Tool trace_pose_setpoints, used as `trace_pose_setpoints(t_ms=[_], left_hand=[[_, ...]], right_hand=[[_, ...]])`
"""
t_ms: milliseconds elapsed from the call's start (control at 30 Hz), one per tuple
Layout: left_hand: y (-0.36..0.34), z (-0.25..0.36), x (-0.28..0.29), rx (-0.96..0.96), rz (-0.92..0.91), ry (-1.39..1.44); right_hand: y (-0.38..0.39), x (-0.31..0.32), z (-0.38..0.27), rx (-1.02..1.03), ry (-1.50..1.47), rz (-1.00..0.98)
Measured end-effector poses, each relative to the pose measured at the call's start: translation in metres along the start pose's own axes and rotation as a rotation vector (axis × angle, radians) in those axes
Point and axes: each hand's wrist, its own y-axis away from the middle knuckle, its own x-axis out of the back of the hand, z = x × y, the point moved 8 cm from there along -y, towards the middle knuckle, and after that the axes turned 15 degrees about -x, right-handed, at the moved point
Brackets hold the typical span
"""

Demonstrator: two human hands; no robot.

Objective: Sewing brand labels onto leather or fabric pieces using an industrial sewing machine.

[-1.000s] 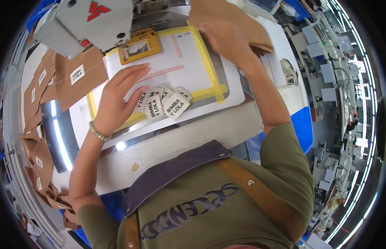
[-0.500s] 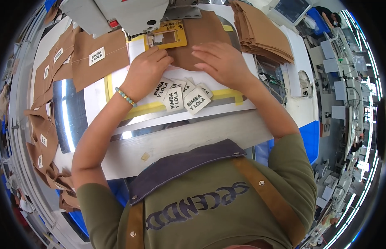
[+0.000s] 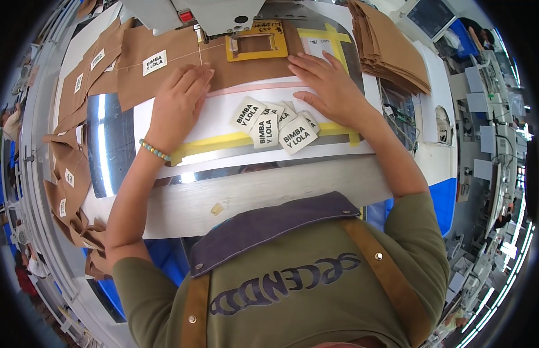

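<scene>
My left hand (image 3: 181,101) lies with its fingers extended on the near edge of a brown fabric panel (image 3: 223,72), left of a yellow rectangular frame (image 3: 233,57). No object shows in it. My right hand (image 3: 330,90) is open, thumb apart, its fingertips at the right end of that panel. The yellow frame rests on the fabric, just right of and below the sewing machine head (image 3: 223,17). Between my hands, on the white sheet, lies a loose pile of white printed labels (image 3: 269,129). Another brown panel with a label (image 3: 155,62) on it adjoins at the left.
Several labelled brown pieces (image 3: 72,180) trail off the table's left side. A stack of brown panels (image 3: 391,49) stands at the right, near a screen (image 3: 429,18). Yellow tape (image 3: 223,142) borders the white sheet. A small beige scrap (image 3: 217,208) lies near the front edge.
My left hand has moved left from the yellow frame, and its bent fingers have straightened. The brown panel has shifted left and lies straighter, uncovering tape and a white paper at its right.
</scene>
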Motion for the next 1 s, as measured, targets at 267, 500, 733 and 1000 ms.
trace_pose_setpoints(t_ms=[267,500,733,1000], left_hand=[[0.02,0.023,-0.008,0.132,-0.214,0.08],[0.024,0.021,-0.009,0.158,-0.194,0.09],[0.026,0.02,-0.013,0.147,-0.253,-0.001],[0.026,0.016,-0.007,0.203,-0.122,0.08]], right_hand=[[0.013,0.02,0.005,-0.005,-0.103,0.087],[0.026,0.017,0.019,-0.004,-0.174,0.024],[0.025,0.002,0.014,0.016,-0.069,-0.018],[0.024,0.007,0.018,-0.032,-0.179,0.006]])
